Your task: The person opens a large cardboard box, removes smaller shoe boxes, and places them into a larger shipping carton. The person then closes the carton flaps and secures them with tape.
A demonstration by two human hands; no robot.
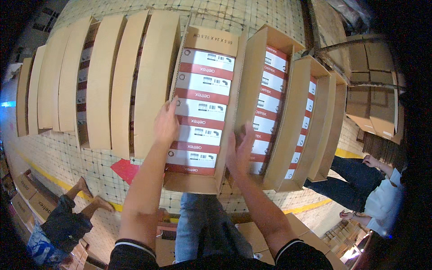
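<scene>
In the middle stands an open brown carton (191, 182) filled with a row of white and red shoe boxes (200, 110). My left hand (166, 123) is at its left wall, fingers stretched toward the upper edge beside the boxes. Part of those fingers hides behind the back of the hand. My right hand (240, 150), smeared a little by motion, is at the carton's right side with its fingers apart and nothing in them. Just right of that hand, another open carton (245, 87) holds a similar row of shoe boxes.
Several brown cartons (101, 85) with raised flaps line up on the left. More open cartons (321, 121) stand right, near stacked closed cartons (371, 85). One person (378, 198) is at the right, another (63, 220) lower left. A red piece (125, 171) lies on the tiled floor.
</scene>
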